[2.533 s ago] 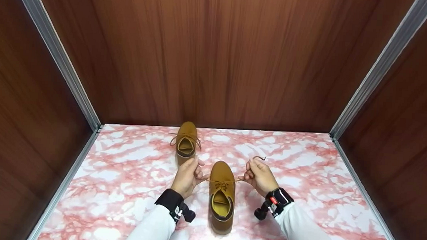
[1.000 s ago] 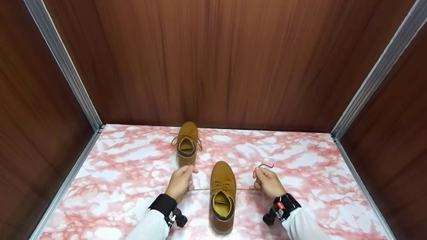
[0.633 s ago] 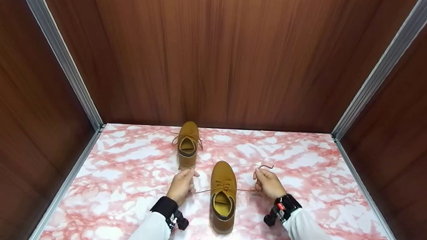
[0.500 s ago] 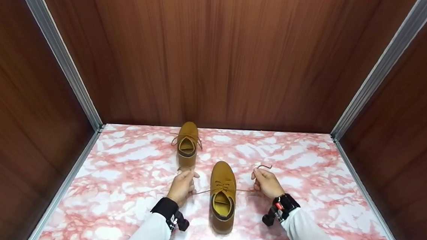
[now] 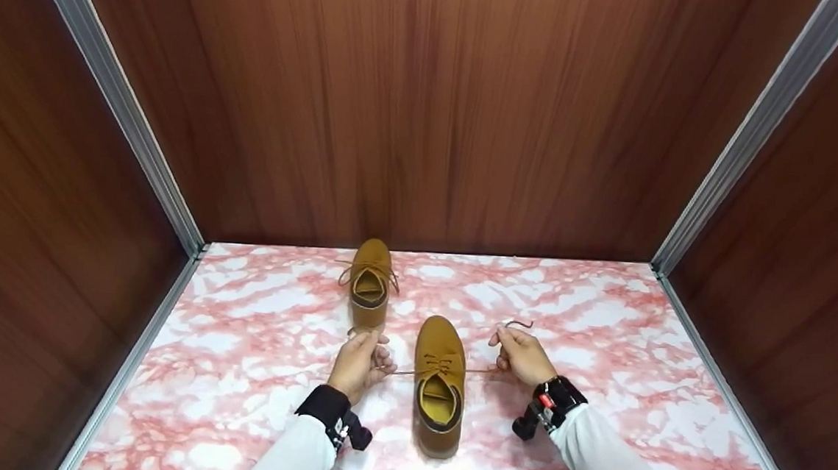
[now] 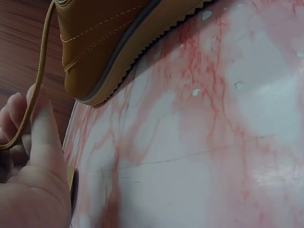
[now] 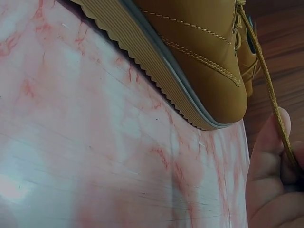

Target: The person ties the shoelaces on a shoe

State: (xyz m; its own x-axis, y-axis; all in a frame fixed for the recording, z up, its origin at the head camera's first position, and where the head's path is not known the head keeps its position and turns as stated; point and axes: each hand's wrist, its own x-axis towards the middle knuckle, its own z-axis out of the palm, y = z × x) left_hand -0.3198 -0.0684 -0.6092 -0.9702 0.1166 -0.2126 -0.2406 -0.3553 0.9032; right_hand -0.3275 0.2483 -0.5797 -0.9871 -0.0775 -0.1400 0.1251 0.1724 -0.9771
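Observation:
A tan lace-up shoe (image 5: pixel 441 336) stands upright between my hands, its toe pointing away from me. Its shoelace (image 5: pixel 479 371) stretches out to both sides from the top eyelets. On the left, my left hand (image 5: pixel 357 363) grips one lace end; in the left wrist view the lace (image 6: pixel 42 61) runs over the thumb into curled fingers. My right hand (image 5: pixel 525 357) pinches the other end, with a dark lace tip (image 5: pixel 520 323) sticking out beyond the fingers. The right wrist view shows that lace (image 7: pixel 267 76) slanting from the eyelets to the thumb.
A second tan shoe (image 5: pixel 373 254) stands farther back to the left, its lace in a bow, just beyond my left hand. The red-and-white marbled surface (image 5: pixel 569 304) ends at a brown wood-grain wall (image 5: pixel 427 117), with more such walls on both sides.
Since the earliest frame, both hands have moved apart and nearer to me, drawing the lace out wider. In the last half second the left hand's fingers have shifted slightly toward the shoe.

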